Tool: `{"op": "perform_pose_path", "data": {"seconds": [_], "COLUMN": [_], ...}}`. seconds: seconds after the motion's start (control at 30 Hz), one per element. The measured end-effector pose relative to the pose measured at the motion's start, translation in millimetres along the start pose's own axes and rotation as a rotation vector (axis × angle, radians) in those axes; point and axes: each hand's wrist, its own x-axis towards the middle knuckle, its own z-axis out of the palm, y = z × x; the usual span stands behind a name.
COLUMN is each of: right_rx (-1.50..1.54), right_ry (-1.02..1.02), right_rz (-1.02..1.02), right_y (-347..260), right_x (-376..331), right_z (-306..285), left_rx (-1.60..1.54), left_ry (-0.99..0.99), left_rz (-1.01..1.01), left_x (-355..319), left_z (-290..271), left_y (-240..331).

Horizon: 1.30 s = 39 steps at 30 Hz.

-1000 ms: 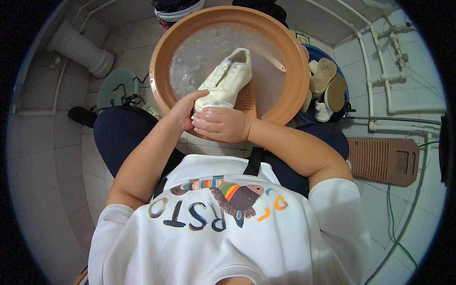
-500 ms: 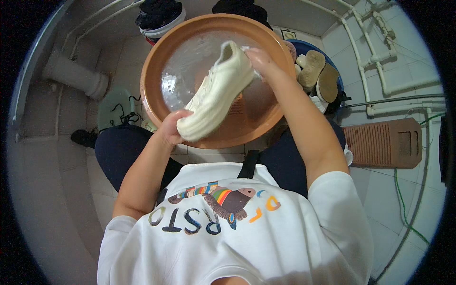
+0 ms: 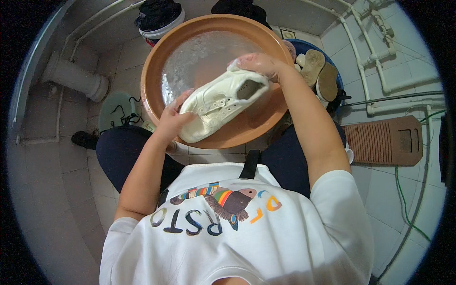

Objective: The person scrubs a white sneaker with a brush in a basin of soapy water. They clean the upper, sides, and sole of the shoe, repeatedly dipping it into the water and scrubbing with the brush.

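A wet white sneaker (image 3: pixel 213 108), without laces, is tilted above a large orange basin (image 3: pixel 148 61) of sudsy water. Its eyelets and opening face me, with the toe toward the lower left. My left hand (image 3: pixel 176 116) grips the toe end, thumb on the upper and fingers on the far side. At the shoe's far side near the heel, my right hand (image 3: pixel 260 65) is closed round a small white cloth-like piece (image 3: pixel 232 65) and presses it against the shoe. Its fingertips are partly hidden.
A blue tub (image 3: pixel 297 43) right of the basin holds several shoes, soles up. A brown washboard (image 3: pixel 384 142) lies on the right, near a green cord (image 3: pixel 403 199). On the left sits a pale green basin (image 3: pixel 110 105) with black laces. Dark items fill a white bucket (image 3: pixel 164 32) behind.
The sneaker has rolled so its opening and eyelets now face me, and its heel has swung down to the right. My right hand has shifted along its far side.
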Motion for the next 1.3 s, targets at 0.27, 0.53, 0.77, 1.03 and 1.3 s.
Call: {"op": "perform_pose_path", "data": {"seconds": [0.27, 0.53, 0.77, 1.03, 1.3], "right_rx": [-0.707, -0.700, 0.419, 0.947, 0.109], "right_ry": [0.146, 0.217, 0.451, 0.483, 0.622], "right_rz": [-0.385, 0.072, 0.328, -0.056, -0.454], "right_y": [-42.0, -29.2, 77.7, 41.0, -5.8], "right_x": [-8.8, -4.4, 14.3, -1.4, -10.7], "right_z": [138.1, 94.0, 18.4, 27.6, 124.0], "left_rx": [0.699, 0.757, 0.496, -0.544, -1.066], "left_ry": [0.099, 0.090, 0.108, -0.117, -0.108], "left_rz": [0.156, 0.122, 0.040, -0.349, -0.395], "left_x": [0.0, -8.3, 7.0, 2.0, 12.7], "left_z": [4.8, 11.0, -2.5, 0.4, 13.6], "left_y": [-8.5, 10.9, -3.7, -0.5, -3.5]}}
